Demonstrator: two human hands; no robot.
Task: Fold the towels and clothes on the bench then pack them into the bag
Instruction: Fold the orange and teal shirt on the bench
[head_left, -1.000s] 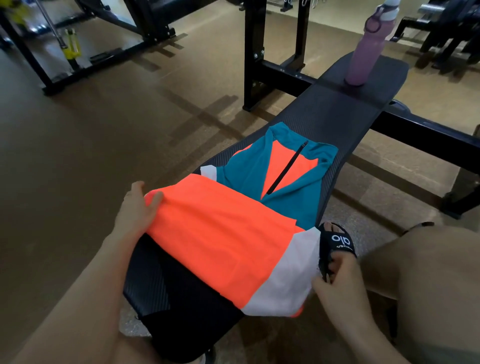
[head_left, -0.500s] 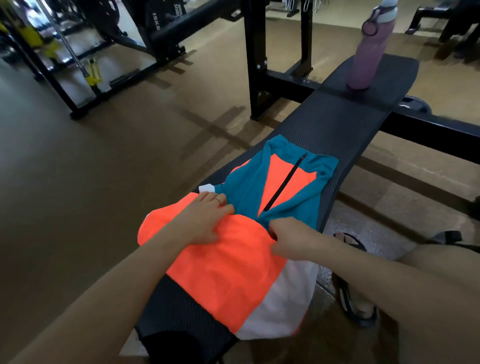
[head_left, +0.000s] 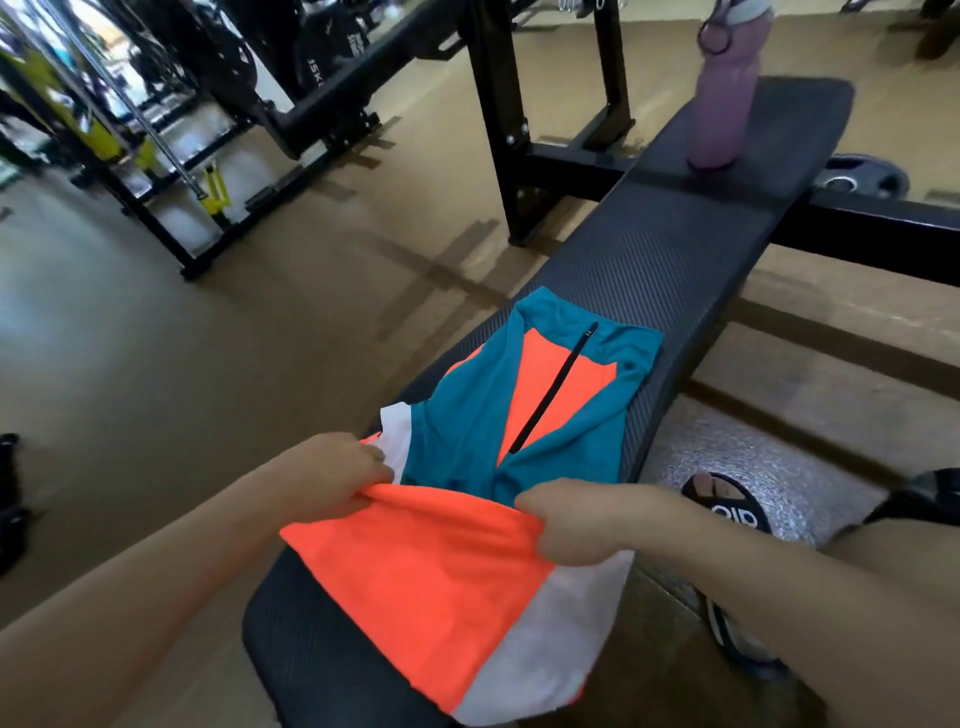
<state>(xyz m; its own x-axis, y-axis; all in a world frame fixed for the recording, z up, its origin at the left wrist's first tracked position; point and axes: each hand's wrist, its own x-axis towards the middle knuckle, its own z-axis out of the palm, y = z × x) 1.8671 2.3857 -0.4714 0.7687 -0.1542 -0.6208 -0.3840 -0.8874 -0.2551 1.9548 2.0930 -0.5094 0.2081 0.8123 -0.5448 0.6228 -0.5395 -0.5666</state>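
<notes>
Now my left hand (head_left: 337, 480) and right hand (head_left: 571, 519), flat on the jersey (head_left: 441, 571) half a second ago, each pinch its orange fold, lifting it off the bench (head_left: 675, 249) toward the teal collar.

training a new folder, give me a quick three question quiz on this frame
1. True or false: the left hand and right hand both grip the shirt.
2. What stands at the far end of the bench? A) bottle B) towel C) shoe
3. Fill in: the shirt's zipper is ____ in colour.

Key: 1 true; 2 A; 3 black
</notes>
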